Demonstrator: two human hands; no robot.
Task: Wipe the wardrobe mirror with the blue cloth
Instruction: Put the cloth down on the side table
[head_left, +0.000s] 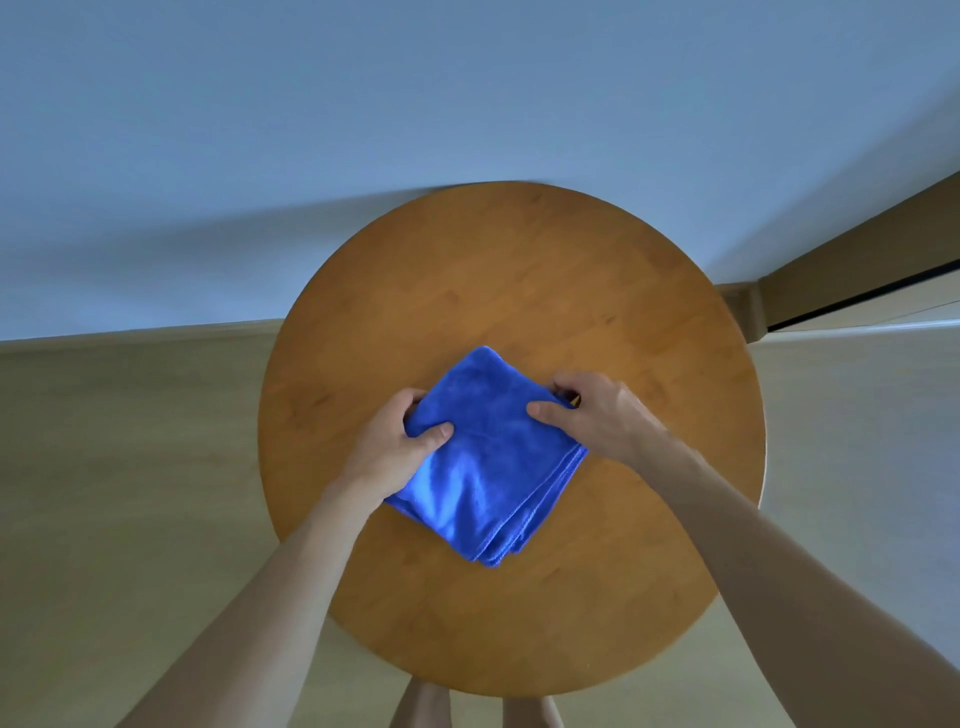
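Head view: I see the folded blue cloth (488, 462) lying on the round wooden table (519, 291), a bit toward the near side of centre. Left hand (400, 441) is pinching the cloth's left corner, thumb on top, fingers curled under the edge. Right hand (592, 410) grips the right corner the same way, thumb pressed on top, fingers tucked behind. Cloth sits diamond-wise, layered edges facing near-right. Table stands against a pale wall (363, 130); the mirror is out of frame.
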